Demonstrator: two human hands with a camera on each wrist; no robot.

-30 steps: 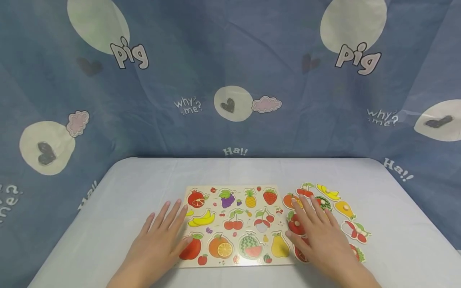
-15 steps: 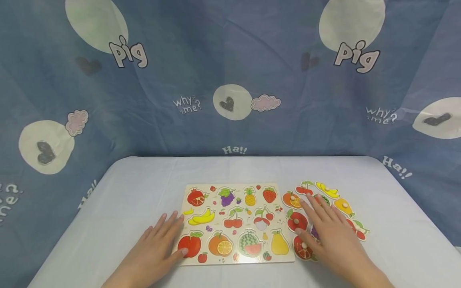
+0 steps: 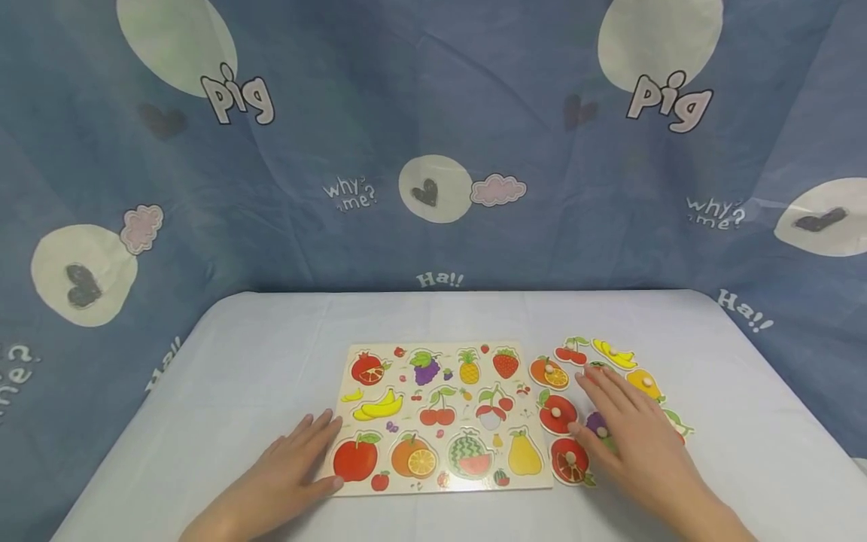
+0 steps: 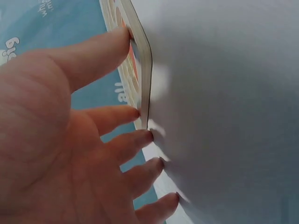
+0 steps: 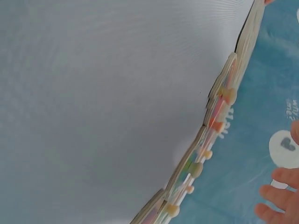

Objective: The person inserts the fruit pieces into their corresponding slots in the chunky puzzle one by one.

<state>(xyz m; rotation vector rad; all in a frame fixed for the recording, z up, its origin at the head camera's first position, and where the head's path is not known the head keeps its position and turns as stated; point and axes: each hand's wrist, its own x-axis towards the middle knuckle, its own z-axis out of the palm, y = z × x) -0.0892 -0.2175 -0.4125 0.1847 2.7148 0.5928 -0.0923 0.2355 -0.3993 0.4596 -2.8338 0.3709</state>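
The left hand is held with fingers extended at the left edge of the puzzle board, its thumb placed by the near-left corner. The right hand is spread above fruit pieces right of the board. Nothing is grasped. The flat, glossy board is printed with fruit outlines; the thin pieces are topped with rounded knobs.

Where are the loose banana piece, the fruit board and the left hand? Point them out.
Loose banana piece [image 3: 619,356]: head view, on its yellow face.
Fruit board [image 3: 466,423]: head view, bare surface near middle.
Left hand [image 3: 286,465]: head view, back of the hand.
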